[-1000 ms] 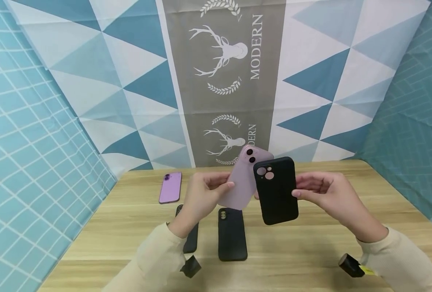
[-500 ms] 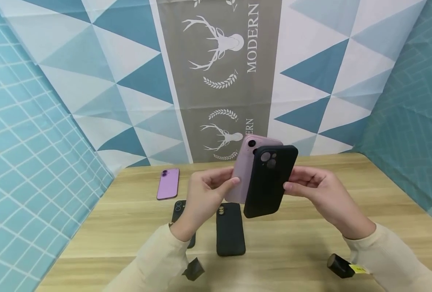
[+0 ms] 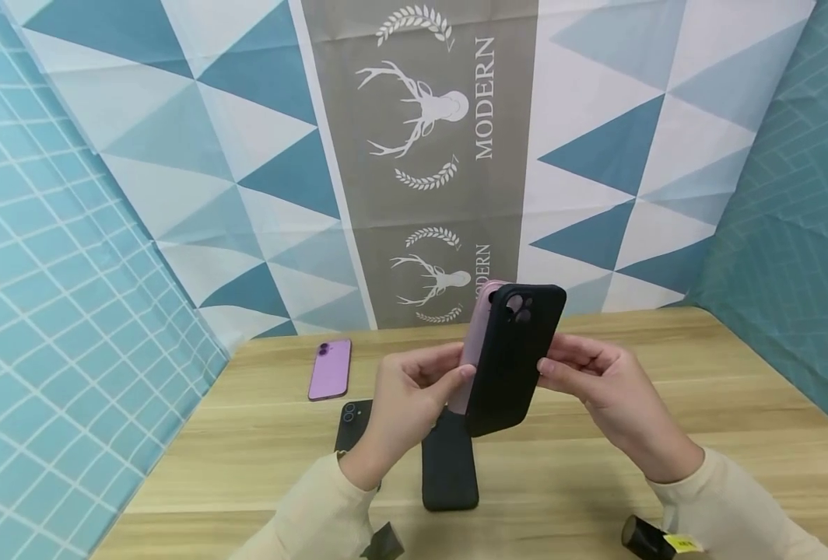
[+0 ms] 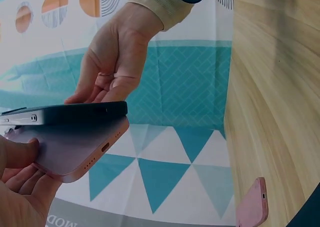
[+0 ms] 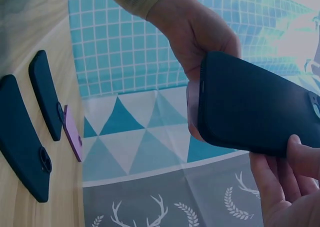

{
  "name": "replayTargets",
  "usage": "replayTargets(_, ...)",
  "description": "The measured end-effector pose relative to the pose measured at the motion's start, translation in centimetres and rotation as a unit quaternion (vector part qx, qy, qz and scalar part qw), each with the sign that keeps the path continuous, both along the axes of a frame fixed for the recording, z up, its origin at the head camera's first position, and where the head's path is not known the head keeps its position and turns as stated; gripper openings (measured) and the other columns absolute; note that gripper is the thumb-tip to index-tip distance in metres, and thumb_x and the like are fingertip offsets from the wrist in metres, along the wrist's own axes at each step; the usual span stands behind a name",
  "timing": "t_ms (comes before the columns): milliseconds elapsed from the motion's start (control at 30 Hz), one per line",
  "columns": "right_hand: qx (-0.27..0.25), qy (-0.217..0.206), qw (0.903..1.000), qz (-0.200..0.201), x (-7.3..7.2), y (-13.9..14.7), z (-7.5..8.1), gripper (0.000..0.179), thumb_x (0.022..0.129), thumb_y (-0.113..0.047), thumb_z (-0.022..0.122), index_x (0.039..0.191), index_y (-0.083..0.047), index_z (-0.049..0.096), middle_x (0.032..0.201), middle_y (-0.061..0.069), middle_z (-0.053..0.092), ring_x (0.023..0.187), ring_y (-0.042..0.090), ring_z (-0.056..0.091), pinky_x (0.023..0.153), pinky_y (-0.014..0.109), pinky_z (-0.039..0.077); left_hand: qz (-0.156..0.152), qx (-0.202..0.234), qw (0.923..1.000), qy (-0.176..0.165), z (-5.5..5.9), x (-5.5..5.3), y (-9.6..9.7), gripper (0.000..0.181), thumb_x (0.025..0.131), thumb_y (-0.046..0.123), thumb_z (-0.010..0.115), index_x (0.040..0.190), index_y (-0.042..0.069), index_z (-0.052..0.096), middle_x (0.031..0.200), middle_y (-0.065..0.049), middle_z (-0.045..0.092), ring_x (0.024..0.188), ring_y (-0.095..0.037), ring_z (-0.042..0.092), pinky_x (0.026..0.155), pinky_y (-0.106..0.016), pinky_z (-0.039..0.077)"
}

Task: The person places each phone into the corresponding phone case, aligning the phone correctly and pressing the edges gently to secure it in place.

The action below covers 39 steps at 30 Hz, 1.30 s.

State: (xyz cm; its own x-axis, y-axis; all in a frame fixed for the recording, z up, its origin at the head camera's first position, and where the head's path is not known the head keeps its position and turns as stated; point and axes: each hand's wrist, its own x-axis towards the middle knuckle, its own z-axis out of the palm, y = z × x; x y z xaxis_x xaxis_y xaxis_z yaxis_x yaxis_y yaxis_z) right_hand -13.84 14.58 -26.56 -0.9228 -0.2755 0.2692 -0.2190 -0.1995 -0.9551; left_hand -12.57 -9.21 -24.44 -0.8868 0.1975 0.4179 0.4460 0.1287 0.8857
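Backdrop [image 3: 596, 132]: biggest item, cloth with blue/white triangles and a grey deer-print strip marked MODERN. Wooden table [image 3: 750, 404] in front of it. Two arms reach in, cream sleeves, both hands up over the table. Left hand [image 3: 407, 397]: partly curled, thumb on one face and fingers on the other, pinching the near edge of the pink phone [image 3: 478, 334]. Right hand [image 3: 613, 400]: same sort of pinch, thumb in front, fingers behind, on the right edge of the black case [image 3: 519, 358]. Case overlaps most of the phone in the head view; left wrist view has the phone outside the case, the two at an angle. Can't tell if they touch. On the table: another black case [image 3: 450, 467] lying flat below the held pair; a black slab [image 3: 352, 420] partly behind the left forearm, case or phone unclear; purple phone [image 3: 331, 369] flat, farther back. Smallest: yellow tag [image 3: 683, 543] by the right cuff.
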Motion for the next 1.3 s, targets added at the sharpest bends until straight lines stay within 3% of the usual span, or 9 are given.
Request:
replayTargets(167, -0.023, -0.010, 0.9994, -0.022, 0.1, -0.7, -0.1, 0.034, 0.090, 0.002, 0.062, 0.112, -0.022, 0.071, 0.103, -0.008, 0.073, 0.091, 0.008, 0.070, 0.080, 0.021, 0.058, 0.012, 0.005, 0.9999, -0.004, -0.1, 0.0, 0.1, 0.028, 0.082, -0.001, 0.070, 0.110, -0.003, 0.070, 0.100, -0.022, 0.073, 0.085, -0.028, 0.074, 0.070, -0.023, 0.059)
replayTargets(333, -0.012, -0.014, 0.9988, -0.046, 0.1, -1.3, -0.4, 0.030, 0.089, -0.001, 0.064, 0.107, -0.024, 0.072, 0.101, -0.011, 0.074, 0.088, 0.006, 0.070, 0.078, 0.021, 0.058, 0.025, -0.003, 0.9992, -0.031, -0.6, 0.3, 0.1, 0.030, 0.084, -0.002, 0.068, 0.114, 0.000, 0.069, 0.102, -0.019, 0.073, 0.088, -0.026, 0.074, 0.072, -0.019, 0.058)
replayTargets(467, -0.008, -0.020, 0.9985, -0.050, 0.4, -1.3, -1.0, 0.031, 0.088, 0.001, 0.065, 0.105, -0.024, 0.073, 0.099, -0.011, 0.074, 0.086, 0.006, 0.071, 0.075, 0.021, 0.059, 0.030, -0.029, 0.9985, -0.036, -1.4, 0.7, 0.2, 0.029, 0.086, -0.001, 0.066, 0.115, 0.001, 0.069, 0.102, -0.017, 0.074, 0.088, -0.027, 0.073, 0.071, -0.018, 0.058)
replayTargets(600, -0.024, -0.031, 0.9976, -0.057, 0.3, -1.5, -1.9, 0.030, 0.087, 0.002, 0.065, 0.101, -0.023, 0.074, 0.093, -0.010, 0.075, 0.083, 0.004, 0.070, 0.072, 0.021, 0.059, 0.024, -0.069, 0.9972, -0.018, -2.0, 0.8, 0.3, 0.027, 0.092, 0.004, 0.061, 0.117, 0.000, 0.067, 0.108, -0.017, 0.072, 0.092, -0.026, 0.073, 0.074, -0.021, 0.059)
replayTargets(733, -0.026, -0.064, 0.9952, -0.069, 0.2, -1.9, -2.5, 0.029, 0.087, 0.002, 0.066, 0.095, -0.025, 0.074, 0.087, -0.011, 0.074, 0.078, 0.003, 0.069, 0.070, 0.021, 0.059, 0.018, -0.095, 0.9950, -0.022, -1.7, 1.1, 0.5, 0.030, 0.098, 0.009, 0.053, 0.125, 0.000, 0.062, 0.120, -0.016, 0.067, 0.106, -0.025, 0.069, 0.084, -0.028, 0.058)
replayTargets(900, -0.013, -0.110, 0.9900, -0.087, 0.0, -2.6, -2.5, 0.026, 0.087, -0.001, 0.067, 0.091, -0.027, 0.073, 0.084, -0.011, 0.074, 0.076, 0.003, 0.069, 0.070, 0.021, 0.059, -0.008, -0.072, 0.9956, -0.060, -0.9, 1.6, 0.6, 0.035, 0.101, 0.012, 0.044, 0.132, 0.001, 0.055, 0.129, -0.014, 0.063, 0.115, -0.023, 0.064, 0.091, -0.031, 0.055)
replayTargets(1033, -0.015, -0.114, 0.9882, -0.101, 0.1, -2.8, -2.5, 0.027, 0.087, -0.002, 0.067, 0.090, -0.028, 0.073, 0.084, -0.012, 0.074, 0.076, 0.003, 0.069, 0.070, 0.021, 0.059, -0.019, -0.087, 0.9929, -0.079, -0.5, 1.9, 0.7, 0.038, 0.099, 0.019, 0.050, 0.134, 0.005, 0.054, 0.121, -0.012, 0.068, 0.105, -0.020, 0.069, 0.085, -0.027, 0.058)
replayTargets(1167, -0.010, -0.101, 0.9889, -0.109, 0.3, -2.9, -2.4, 0.025, 0.086, -0.003, 0.069, 0.092, -0.027, 0.074, 0.084, -0.011, 0.074, 0.077, 0.004, 0.070, 0.071, 0.022, 0.059, -0.002, -0.115, 0.9907, -0.073, -0.6, 1.9, 0.9, 0.041, 0.093, 0.019, 0.063, 0.131, 0.006, 0.057, 0.112, -0.012, 0.072, 0.100, -0.018, 0.071, 0.083, -0.025, 0.058)
replayTargets(1300, -0.004, -0.084, 0.9923, -0.091, 0.6, -2.8, -2.1, 0.023, 0.087, -0.004, 0.068, 0.097, -0.024, 0.073, 0.087, -0.010, 0.074, 0.080, 0.004, 0.069, 0.073, 0.022, 0.059, 0.014, -0.083, 0.9926, -0.087, -0.5, 1.8, 0.9, 0.037, 0.088, 0.010, 0.068, 0.124, 0.002, 0.063, 0.106, -0.017, 0.073, 0.094, -0.023, 0.073, 0.080, -0.027, 0.059)
